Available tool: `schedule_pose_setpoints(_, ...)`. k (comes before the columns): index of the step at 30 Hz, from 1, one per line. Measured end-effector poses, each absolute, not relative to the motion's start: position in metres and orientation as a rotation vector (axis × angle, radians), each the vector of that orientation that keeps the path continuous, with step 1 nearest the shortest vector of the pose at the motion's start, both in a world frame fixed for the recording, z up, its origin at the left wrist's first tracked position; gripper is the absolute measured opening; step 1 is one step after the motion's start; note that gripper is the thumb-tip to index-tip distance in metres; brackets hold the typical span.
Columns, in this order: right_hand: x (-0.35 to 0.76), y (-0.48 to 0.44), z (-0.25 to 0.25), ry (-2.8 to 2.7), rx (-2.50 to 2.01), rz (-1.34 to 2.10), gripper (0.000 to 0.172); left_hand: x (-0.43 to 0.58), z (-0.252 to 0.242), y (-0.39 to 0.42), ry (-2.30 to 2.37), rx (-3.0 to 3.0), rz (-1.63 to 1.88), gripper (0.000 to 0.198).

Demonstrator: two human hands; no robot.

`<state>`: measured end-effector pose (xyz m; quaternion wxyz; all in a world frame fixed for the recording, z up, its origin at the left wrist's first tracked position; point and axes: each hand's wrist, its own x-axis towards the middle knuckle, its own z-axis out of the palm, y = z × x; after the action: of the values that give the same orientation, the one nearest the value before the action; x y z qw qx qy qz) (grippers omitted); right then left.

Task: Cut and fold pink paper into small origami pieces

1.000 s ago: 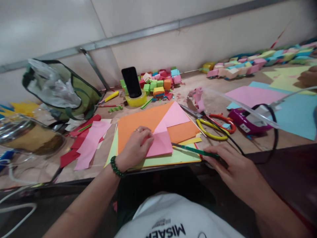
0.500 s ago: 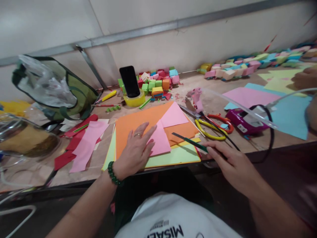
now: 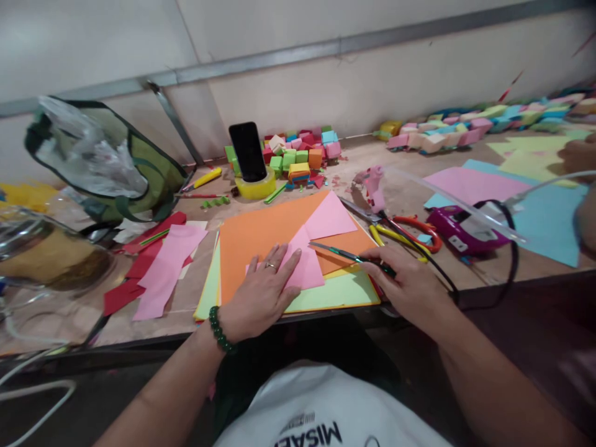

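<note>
My left hand (image 3: 265,285) lies flat with fingers stretched out, palm down on a pink paper piece (image 3: 305,264). Its upper edge meets a second pink piece (image 3: 331,217), a triangle on the orange sheet (image 3: 256,233). Beneath these is a stack of paper with a pale green sheet (image 3: 333,292) showing at the front. In my right hand (image 3: 407,276) is a slim green-and-black craft knife (image 3: 342,253). Its dark tip points left and reaches the right edge of the pink piece; I cannot tell whether it touches the paper.
Scissors (image 3: 403,239) and a pink glue gun (image 3: 375,189) lie right of the stack, beside a purple device (image 3: 465,230) with cables. Behind stand a phone (image 3: 248,152) on yellow tape (image 3: 256,186) and small paper boxes (image 3: 300,155). Another person's hand (image 3: 580,155) is far right.
My right hand has moved left and slightly up, bringing the knife tip to the pink piece's edge. My left hand has shifted slightly, still flat on the paper.
</note>
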<state>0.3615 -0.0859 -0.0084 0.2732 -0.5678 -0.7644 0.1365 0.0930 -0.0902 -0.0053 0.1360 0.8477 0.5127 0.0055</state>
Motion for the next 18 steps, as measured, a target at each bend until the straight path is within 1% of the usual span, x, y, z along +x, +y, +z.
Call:
schedule_pose_setpoints(3, 0.361, -0.081, -0.013, -2.084, -1.501, 0.311, 0.019, 0.091, -0.007, -0.091, 1.487, 2.435, 0.077, 0.064)
schedule_pose_setpoints(8, 0.363, -0.076, -0.013, -2.144, -1.460, 0.350, 0.018, 0.089, -0.007, -0.091, 1.468, 2.389, 0.119, 0.072)
schedule_pose_setpoints(10, 0.363, -0.076, -0.011, -2.139, -1.457, 0.336, 0.017, 0.089, -0.006, -0.091, 1.469, 2.386, 0.124, 0.072)
schedule_pose_setpoints(15, 0.364, -0.084, -0.006, -2.210, -1.377, 0.498, 0.018, 0.090, -0.006, -0.091, 1.444, 2.439, 0.166, 0.062)
schedule_pose_setpoints(18, 0.370, -0.089, -0.005, -2.234, -1.349, 0.580, 0.017, 0.091, -0.005, -0.091, 1.428, 2.463, 0.112, 0.055)
